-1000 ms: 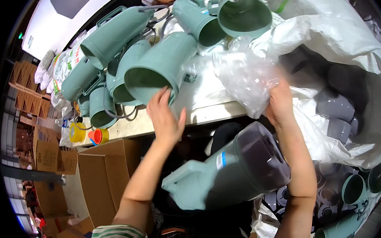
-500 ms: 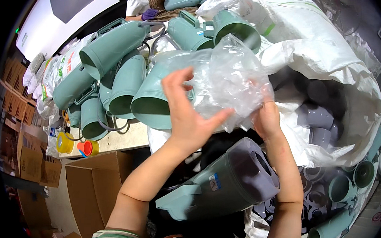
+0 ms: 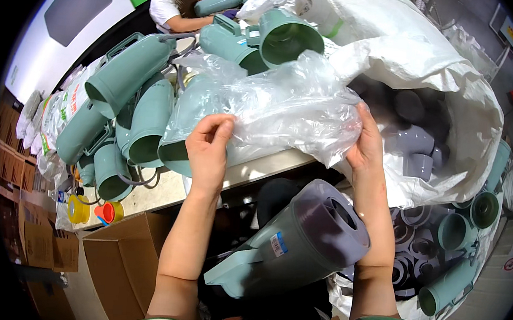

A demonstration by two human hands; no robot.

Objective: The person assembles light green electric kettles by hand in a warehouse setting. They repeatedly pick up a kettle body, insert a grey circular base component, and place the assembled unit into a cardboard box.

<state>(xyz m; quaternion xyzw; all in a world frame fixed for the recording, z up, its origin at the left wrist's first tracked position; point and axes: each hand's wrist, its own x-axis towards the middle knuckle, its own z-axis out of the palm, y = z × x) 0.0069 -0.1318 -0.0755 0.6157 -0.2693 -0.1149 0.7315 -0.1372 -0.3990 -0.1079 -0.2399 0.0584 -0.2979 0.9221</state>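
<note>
A crumpled clear plastic bag (image 3: 296,106) is stretched between my two hands above the table's front edge. My left hand (image 3: 208,148) pinches its left side between thumb and fingers. At the other end my right hand (image 3: 368,141) is closed on the bag, with the plastic partly covering the fingertips. Below them, a green cylindrical housing (image 3: 261,267) with a translucent grey-purple end cap (image 3: 332,225) lies tilted across my lap. It carries a small blue-and-white label, and neither hand is on it. Through the bag's left part shows another green housing (image 3: 176,154) on the table.
Several green handled housings (image 3: 128,74) lie on the table (image 3: 165,195) at left. At right, a large white sack (image 3: 474,116) holds grey-purple parts (image 3: 409,141). More cylinders (image 3: 453,233) lie beneath it. Tape rolls (image 3: 79,209) and an open cardboard box (image 3: 109,263) are at left. A person (image 3: 177,12) works behind.
My left hand has moved left and closed from spread fingers into a pinch on the bag. The bag is now drawn out wider between both hands. The whole view has shifted slightly.
</note>
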